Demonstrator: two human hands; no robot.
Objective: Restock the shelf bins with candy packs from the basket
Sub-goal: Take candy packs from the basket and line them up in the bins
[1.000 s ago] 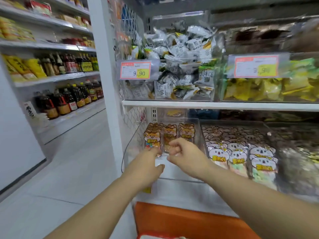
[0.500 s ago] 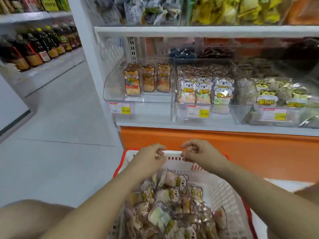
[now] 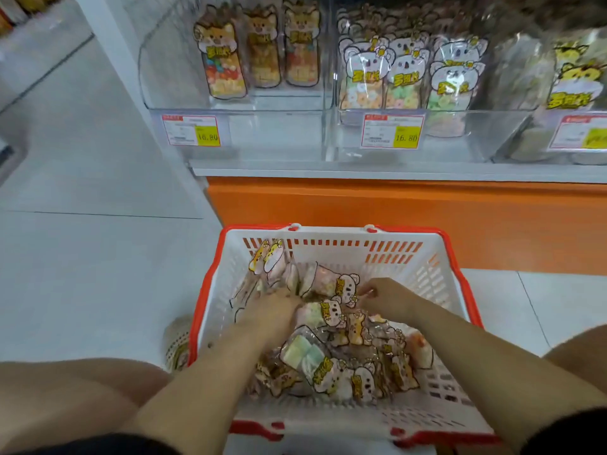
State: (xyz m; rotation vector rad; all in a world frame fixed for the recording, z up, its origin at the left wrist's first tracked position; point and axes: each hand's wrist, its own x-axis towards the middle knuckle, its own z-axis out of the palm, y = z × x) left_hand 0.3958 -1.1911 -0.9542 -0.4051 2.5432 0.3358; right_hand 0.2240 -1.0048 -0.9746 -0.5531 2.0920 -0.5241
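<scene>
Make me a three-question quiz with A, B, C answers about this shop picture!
1. Where are the left hand and right hand? A) in the basket B) on the shelf C) on the floor
2. How many fox packs stand in the left bin? A) one B) three C) six
3. The basket is: A) empty B) tipped over C) holding many candy packs
Answers: 1 A, both reach among its packs; 2 B, three stand side by side; 3 C, packs pile inside it.

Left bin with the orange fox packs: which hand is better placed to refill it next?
Left hand. It lies nearer the fox packs in the far-left corner of the basket, and that bin stands up to the left.
</scene>
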